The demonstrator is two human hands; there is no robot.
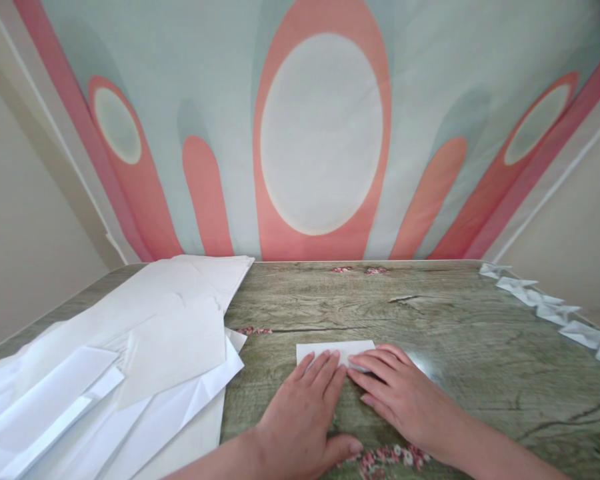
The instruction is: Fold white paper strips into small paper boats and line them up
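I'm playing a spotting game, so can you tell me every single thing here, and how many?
paper strip: one, white, under the fingers
loose papers: many overlapping, can't count, white and off-white, left side
folded papers: about five, white, right edge
table: one, greenish-brown wood look, under everything
flower patches: at least four, pink and white, on the table
patterned wall: one, grey-green and coral with pale ovals, behind the table
side walls: two, beige, left and right
forearms: two, bare, bottom
left hand: one, bare, on the strip
right hand: one, bare, on the strip

Wood-grain table point(455, 320), flower-printed; coral-and-green backdrop point(425, 60); beige side wall point(25, 200).
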